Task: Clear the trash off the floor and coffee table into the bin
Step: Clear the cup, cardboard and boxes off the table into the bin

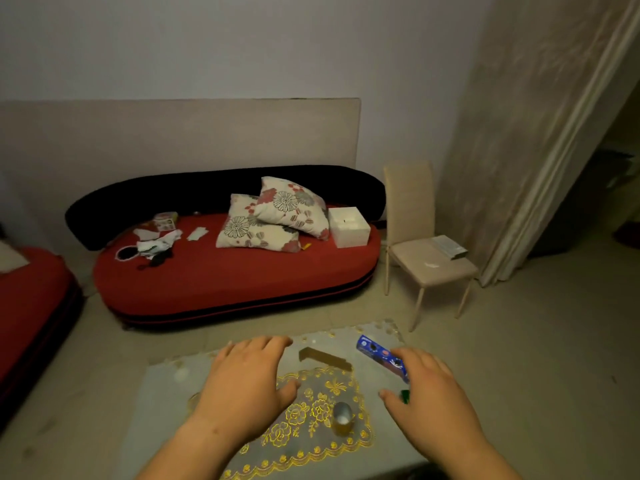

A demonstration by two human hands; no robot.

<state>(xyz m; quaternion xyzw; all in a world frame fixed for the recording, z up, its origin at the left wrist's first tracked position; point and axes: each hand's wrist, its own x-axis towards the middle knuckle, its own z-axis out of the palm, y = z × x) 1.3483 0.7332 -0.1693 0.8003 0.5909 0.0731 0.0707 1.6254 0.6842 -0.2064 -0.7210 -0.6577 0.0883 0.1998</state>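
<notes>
The coffee table (162,386) wears a grey cloth with a gold lace mat. On it lie a folded brown cardboard strip (323,358), a blue snack wrapper (379,356) and a small cup (342,418). A bit of green (404,396) peeks out under my right hand. My left hand (246,379) hovers flat with spread fingers over the table's left middle, holding nothing. My right hand (429,386) hovers open just right of the wrapper's near end, its fingers straight. No bin is in view.
A red sofa (235,282) behind the table carries paper scraps, two flowered pillows and a white box (349,226). A beige chair (427,258) with a booklet stands right of it. Another red seat (31,299) is at left, a curtain (540,133) at right.
</notes>
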